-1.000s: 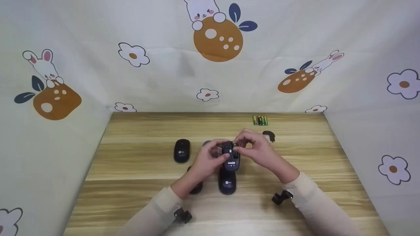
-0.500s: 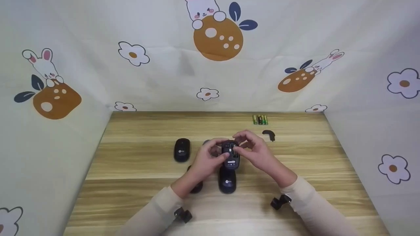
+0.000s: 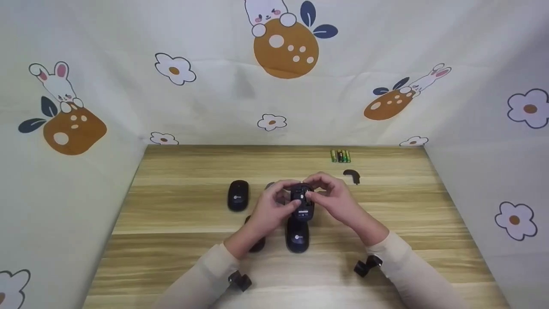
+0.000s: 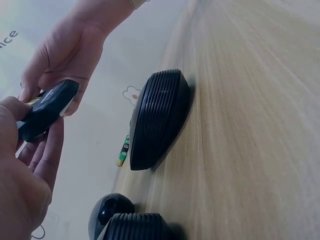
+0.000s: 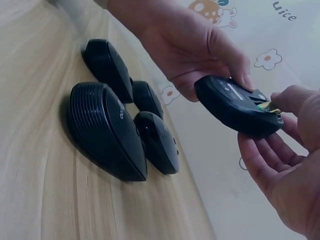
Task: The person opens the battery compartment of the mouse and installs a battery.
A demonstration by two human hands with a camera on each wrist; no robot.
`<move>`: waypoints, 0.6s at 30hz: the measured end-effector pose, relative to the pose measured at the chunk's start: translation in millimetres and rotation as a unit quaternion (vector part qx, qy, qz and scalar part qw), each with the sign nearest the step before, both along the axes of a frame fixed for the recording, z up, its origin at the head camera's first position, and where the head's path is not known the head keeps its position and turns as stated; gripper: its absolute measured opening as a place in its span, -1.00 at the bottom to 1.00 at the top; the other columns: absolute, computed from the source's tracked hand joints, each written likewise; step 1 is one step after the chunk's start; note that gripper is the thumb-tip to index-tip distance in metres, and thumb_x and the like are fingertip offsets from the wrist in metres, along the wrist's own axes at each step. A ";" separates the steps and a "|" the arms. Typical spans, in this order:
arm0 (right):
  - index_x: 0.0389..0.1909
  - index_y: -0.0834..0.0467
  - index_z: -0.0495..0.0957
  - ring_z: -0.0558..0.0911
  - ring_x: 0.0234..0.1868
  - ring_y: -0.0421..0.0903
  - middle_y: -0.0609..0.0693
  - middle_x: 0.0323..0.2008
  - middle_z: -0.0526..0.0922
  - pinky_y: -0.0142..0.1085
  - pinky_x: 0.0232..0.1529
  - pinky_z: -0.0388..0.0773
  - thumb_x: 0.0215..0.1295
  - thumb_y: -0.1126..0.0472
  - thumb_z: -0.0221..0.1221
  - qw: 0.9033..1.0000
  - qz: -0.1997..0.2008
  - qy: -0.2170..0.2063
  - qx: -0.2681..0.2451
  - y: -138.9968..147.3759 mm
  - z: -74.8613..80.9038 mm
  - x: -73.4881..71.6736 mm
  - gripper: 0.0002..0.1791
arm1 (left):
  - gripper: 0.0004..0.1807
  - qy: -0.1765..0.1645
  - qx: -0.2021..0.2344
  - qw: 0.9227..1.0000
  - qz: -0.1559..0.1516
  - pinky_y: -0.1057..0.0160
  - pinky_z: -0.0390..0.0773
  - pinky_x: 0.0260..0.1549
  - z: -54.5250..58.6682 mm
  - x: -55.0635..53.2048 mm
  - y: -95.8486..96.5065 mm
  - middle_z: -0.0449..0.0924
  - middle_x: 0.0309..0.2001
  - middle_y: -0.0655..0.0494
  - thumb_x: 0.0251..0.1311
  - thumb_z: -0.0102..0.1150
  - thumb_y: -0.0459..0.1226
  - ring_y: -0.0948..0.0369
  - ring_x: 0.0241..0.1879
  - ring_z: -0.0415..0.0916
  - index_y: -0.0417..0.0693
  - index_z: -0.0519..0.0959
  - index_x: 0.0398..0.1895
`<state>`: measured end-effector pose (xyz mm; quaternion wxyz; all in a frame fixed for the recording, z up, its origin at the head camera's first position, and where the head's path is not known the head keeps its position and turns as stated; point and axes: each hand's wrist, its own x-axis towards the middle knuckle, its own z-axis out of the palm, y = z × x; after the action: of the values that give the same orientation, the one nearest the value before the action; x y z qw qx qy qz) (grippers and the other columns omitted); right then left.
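Observation:
Upside down above the table, a black computer mouse (image 3: 303,211) shows its underside with the battery compartment uncovered. My left hand (image 3: 271,210) grips its left side, thumb on the underside. At the compartment, my right hand (image 3: 336,195) has its thumb against a yellow-green battery (image 5: 266,106), which tilts out of the slot in the right wrist view. The other right fingers curl behind the mouse's top end. Below the held mouse lies another black mouse (image 3: 297,238), logo up. One more mouse (image 3: 256,244) is partly hidden by my left wrist.
A black mouse (image 3: 238,195) stands to the left of my hands. Several batteries (image 3: 340,156) lie in a row near the table's back edge. In front of them is a curved black cover (image 3: 352,176). Patterned cloth (image 3: 214,107) walls the table's back and sides.
My right index finger has closed in on the mouse's top end, and the right thumb sits lower over the compartment. Less of the battery shows now. My left hand keeps its grip.

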<state>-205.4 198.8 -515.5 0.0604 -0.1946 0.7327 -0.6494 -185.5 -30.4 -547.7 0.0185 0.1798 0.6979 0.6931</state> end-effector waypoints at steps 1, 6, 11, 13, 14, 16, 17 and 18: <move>0.12 0.40 0.67 0.69 0.08 -0.01 0.21 0.02 0.73 -0.15 0.14 0.79 0.41 0.47 0.38 1.000 -0.001 0.000 -0.001 0.0 -0.1 0.0 -0.69 | -0.49 0.000 0.000 1.000 0.000 0.12 0.81 -0.11 0.0 0.0 0.2 0.68 0.13 -0.03 0.34 0.47 -0.40 0.07 -0.12 0.72 -0.11 0.66 0.35; 0.10 0.42 0.66 0.68 0.05 -0.02 0.24 -0.01 0.72 -0.16 0.13 0.79 0.39 0.49 0.38 1.000 0.000 0.004 -0.011 -0.6 -0.7 0.3 -0.70 | -0.49 0.001 -0.001 1.000 -0.001 0.10 0.81 -0.09 -1.0 -0.6 0.6 0.69 0.12 -0.02 0.33 0.49 -0.40 0.07 -0.11 0.71 -0.09 0.66 0.34; 0.09 0.41 0.67 0.68 0.06 -0.02 0.24 0.00 0.70 -0.18 0.11 0.78 0.39 0.48 0.38 1.000 -0.001 0.011 -0.010 -2.0 -0.8 1.1 -0.71 | -0.49 -0.007 0.002 1.000 -0.002 0.15 0.82 -0.19 -2.2 -0.5 -0.2 0.68 0.09 0.00 0.32 0.49 -0.41 0.07 -0.13 0.69 -0.06 0.67 0.33; 0.08 0.41 0.67 0.68 0.05 -0.01 0.24 0.00 0.70 -0.19 0.11 0.78 0.39 0.49 0.38 1.000 -0.002 0.013 -0.010 -2.5 -1.2 1.3 -0.72 | -0.49 -0.010 0.005 1.000 -0.003 0.18 0.81 -0.23 -2.8 -0.3 -0.3 0.67 0.09 -0.01 0.32 0.49 -0.41 0.07 -0.13 0.69 -0.08 0.67 0.33; 0.07 0.41 0.67 0.68 0.04 0.00 0.24 -0.01 0.69 -0.20 0.10 0.79 0.39 0.50 0.37 1.000 -0.003 0.014 -0.011 -2.9 -1.6 1.3 -0.73 | -0.49 -0.011 0.007 1.000 -0.005 0.20 0.81 -0.24 -2.9 -0.3 -0.3 0.67 0.10 -0.01 0.32 0.50 -0.41 0.07 -0.13 0.69 -0.09 0.66 0.33; 0.05 0.41 0.67 0.67 0.02 0.01 0.24 -0.03 0.69 -0.22 0.07 0.78 0.39 0.51 0.35 1.000 -0.006 0.016 -0.011 -3.4 -2.6 1.1 -0.75 | -0.50 -0.009 0.010 1.000 -0.009 0.24 0.80 -0.26 -2.4 -0.1 -0.1 0.67 0.12 -0.03 0.35 0.50 -0.39 0.08 -0.11 0.68 -0.12 0.66 0.34; 0.04 0.41 0.67 0.67 0.01 0.01 0.24 -0.03 0.69 -0.22 0.07 0.78 0.39 0.52 0.34 1.000 -0.008 0.018 -0.011 -3.5 -3.0 1.0 -0.76 | -0.51 -0.007 0.011 1.000 -0.011 0.26 0.79 -0.27 -2.2 -0.1 0.1 0.67 0.13 -0.04 0.37 0.51 -0.38 0.08 -0.11 0.68 -0.14 0.65 0.34; 0.03 0.41 0.67 0.68 0.00 0.01 0.24 -0.04 0.69 -0.23 0.06 0.78 0.39 0.52 0.34 1.000 -0.011 0.020 -0.010 -3.6 -3.3 1.0 -0.77 | -0.51 -0.006 0.012 1.000 -0.012 0.27 0.79 -0.28 -1.8 0.0 0.2 0.67 0.13 -0.05 0.38 0.51 -0.37 0.07 -0.11 0.69 -0.16 0.65 0.35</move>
<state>-204.3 195.2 -518.8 0.0372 -0.2000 0.7293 -0.6532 -185.5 -30.2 -549.5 0.0288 0.1845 0.6871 0.7022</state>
